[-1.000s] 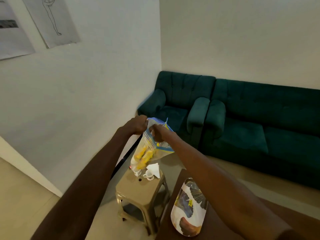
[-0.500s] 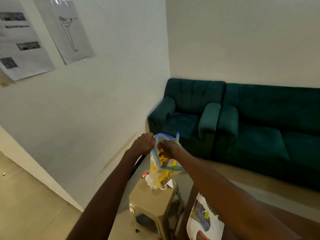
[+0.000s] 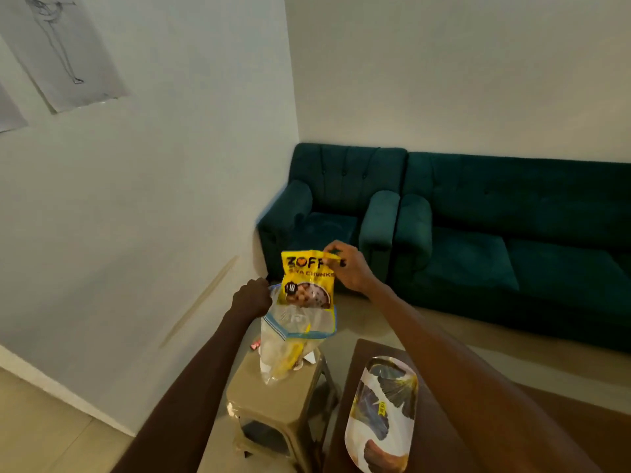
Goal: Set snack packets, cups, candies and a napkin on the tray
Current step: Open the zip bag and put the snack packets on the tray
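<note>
My right hand point(image 3: 346, 268) pinches the top corner of a yellow snack packet point(image 3: 305, 279) and holds it just above the mouth of a clear zip bag point(image 3: 290, 339). My left hand point(image 3: 251, 298) grips the bag's left rim; more yellow packets show inside it. The bag hangs over a tan plastic stool point(image 3: 273, 401). A bit of white napkin point(image 3: 310, 357) peeks out behind the bag on the stool; the cups are hidden by it. The oval patterned tray point(image 3: 382, 414) lies on the dark wooden table point(image 3: 440, 435) at the right, with nothing on it.
A dark green armchair point(image 3: 327, 206) and matching sofa point(image 3: 512, 233) stand against the far wall. A white wall with paper sheets point(image 3: 65, 52) runs along the left. A small red candy point(image 3: 255, 345) lies at the stool's far left edge.
My right hand has come up out of the zip bag with a yellow snack packet. The left hand keeps its hold on the bag's rim. The camera has shifted.
</note>
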